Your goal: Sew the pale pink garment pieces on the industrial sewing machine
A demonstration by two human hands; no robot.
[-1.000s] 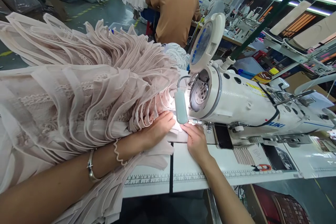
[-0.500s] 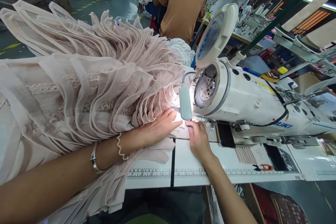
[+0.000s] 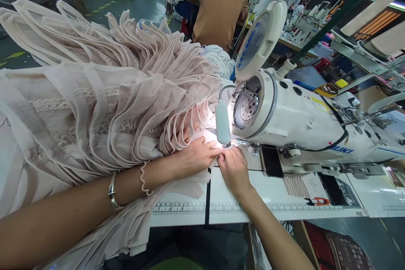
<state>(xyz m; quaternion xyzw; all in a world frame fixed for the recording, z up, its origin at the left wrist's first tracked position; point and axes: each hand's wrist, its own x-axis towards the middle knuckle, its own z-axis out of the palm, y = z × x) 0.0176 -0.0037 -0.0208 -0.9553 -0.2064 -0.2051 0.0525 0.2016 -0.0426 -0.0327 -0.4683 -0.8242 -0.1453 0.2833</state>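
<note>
A big heap of pale pink pleated and lace fabric pieces (image 3: 104,93) covers the left half of the table. My left hand (image 3: 194,156) lies on the fabric edge right below the lit needle area of the white sewing machine (image 3: 294,122). My right hand (image 3: 232,168) meets it from the right, fingers pinched on the same fabric edge under the small lamp (image 3: 223,122). The needle itself is hidden behind the lamp and the glare.
The white table (image 3: 268,198) carries printed ruler strips along its front edge. A dark phone (image 3: 271,162) lies under the machine arm. A person in a brown shirt (image 3: 218,4) sits with their back to me at the station ahead. Further machines stand at the right.
My right hand has slid left and closed its fingers against my left hand at the fabric edge. The view has shifted slightly; the fabric heap stays put.
</note>
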